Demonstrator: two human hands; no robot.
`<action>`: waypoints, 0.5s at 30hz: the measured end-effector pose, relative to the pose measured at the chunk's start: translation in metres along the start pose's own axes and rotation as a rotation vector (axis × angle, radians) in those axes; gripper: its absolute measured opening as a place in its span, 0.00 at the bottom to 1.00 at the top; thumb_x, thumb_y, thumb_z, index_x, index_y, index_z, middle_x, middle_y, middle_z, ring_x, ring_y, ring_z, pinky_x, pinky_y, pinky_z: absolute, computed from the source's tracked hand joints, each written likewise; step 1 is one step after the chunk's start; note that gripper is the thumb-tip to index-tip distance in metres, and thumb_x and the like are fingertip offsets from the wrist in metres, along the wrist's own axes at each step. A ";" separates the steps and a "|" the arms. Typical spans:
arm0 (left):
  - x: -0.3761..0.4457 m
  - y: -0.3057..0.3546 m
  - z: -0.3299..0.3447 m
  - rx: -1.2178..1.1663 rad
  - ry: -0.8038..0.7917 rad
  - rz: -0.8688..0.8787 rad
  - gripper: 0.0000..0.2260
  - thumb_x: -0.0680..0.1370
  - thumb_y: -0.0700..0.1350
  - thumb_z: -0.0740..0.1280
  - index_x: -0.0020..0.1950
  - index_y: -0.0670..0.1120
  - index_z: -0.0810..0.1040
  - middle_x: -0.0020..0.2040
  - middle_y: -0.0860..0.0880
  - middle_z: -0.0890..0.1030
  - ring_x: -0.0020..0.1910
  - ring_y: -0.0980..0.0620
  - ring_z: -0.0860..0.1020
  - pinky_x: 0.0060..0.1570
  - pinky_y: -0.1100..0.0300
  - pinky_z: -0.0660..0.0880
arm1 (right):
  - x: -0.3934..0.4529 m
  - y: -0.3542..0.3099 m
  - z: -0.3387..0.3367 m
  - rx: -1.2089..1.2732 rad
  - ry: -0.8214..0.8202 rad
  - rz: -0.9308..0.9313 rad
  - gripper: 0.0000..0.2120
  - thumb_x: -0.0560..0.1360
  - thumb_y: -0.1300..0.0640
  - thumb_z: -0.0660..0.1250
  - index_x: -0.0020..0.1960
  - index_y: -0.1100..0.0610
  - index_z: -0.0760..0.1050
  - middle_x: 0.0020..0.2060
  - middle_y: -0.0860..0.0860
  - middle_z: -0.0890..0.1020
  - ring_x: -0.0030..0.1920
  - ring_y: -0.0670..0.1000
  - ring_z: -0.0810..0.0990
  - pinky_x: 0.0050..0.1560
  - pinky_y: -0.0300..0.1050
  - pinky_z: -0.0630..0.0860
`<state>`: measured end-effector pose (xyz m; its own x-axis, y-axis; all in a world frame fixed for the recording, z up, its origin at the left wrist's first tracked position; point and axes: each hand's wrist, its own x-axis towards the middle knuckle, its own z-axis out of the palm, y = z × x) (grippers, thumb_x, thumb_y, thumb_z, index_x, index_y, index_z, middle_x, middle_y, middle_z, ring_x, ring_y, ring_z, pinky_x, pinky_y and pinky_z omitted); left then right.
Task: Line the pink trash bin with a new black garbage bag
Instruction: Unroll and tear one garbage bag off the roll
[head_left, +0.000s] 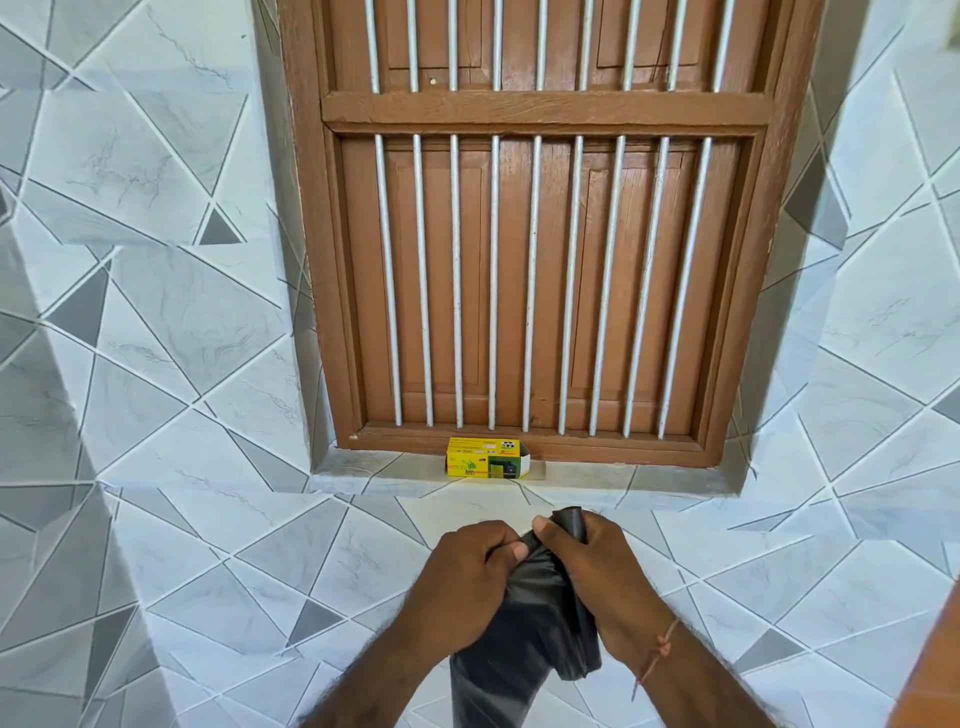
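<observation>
A folded black garbage bag (524, 623) hangs in front of me, low in the head view. My left hand (467, 577) pinches its top edge from the left with thumb and fingers. My right hand (592, 566) grips the same top edge from the right, and a bit of plastic sticks up above its fingers. The two hands are close together, thumbs almost touching. The bag's lower part drops out of the frame's bottom edge. No pink trash bin is in view.
A yellow-green garbage bag box (485, 457) lies on the tiled window sill (363, 470) just beyond my hands. Above it is a brown wooden window (535, 234) with white vertical bars. Grey-and-white tiled walls stand on both sides.
</observation>
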<state>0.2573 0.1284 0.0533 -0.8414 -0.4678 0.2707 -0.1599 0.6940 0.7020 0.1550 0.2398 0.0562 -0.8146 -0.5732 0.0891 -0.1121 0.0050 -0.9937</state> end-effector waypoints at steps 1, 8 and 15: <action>-0.001 0.001 0.001 0.009 0.026 0.007 0.10 0.81 0.52 0.59 0.42 0.55 0.75 0.39 0.57 0.78 0.42 0.54 0.77 0.46 0.60 0.75 | 0.000 0.001 0.001 -0.001 0.016 0.001 0.11 0.74 0.54 0.70 0.41 0.62 0.79 0.35 0.57 0.82 0.35 0.51 0.80 0.38 0.43 0.78; -0.005 0.011 0.010 -0.002 0.237 -0.024 0.10 0.81 0.53 0.59 0.43 0.53 0.76 0.39 0.56 0.81 0.41 0.54 0.78 0.45 0.60 0.77 | 0.005 -0.002 0.006 0.098 0.084 -0.031 0.11 0.75 0.55 0.70 0.37 0.60 0.77 0.33 0.56 0.79 0.35 0.53 0.77 0.40 0.50 0.77; -0.012 0.016 0.011 -0.078 0.424 -0.030 0.11 0.80 0.48 0.61 0.37 0.51 0.73 0.32 0.54 0.77 0.35 0.52 0.75 0.34 0.60 0.70 | 0.020 -0.005 -0.001 0.354 0.267 0.095 0.13 0.78 0.58 0.66 0.35 0.58 0.71 0.26 0.55 0.71 0.27 0.53 0.70 0.31 0.44 0.71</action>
<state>0.2589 0.1510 0.0535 -0.5478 -0.6817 0.4850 -0.1278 0.6411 0.7567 0.1391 0.2290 0.0633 -0.9353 -0.3519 -0.0357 0.1343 -0.2600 -0.9562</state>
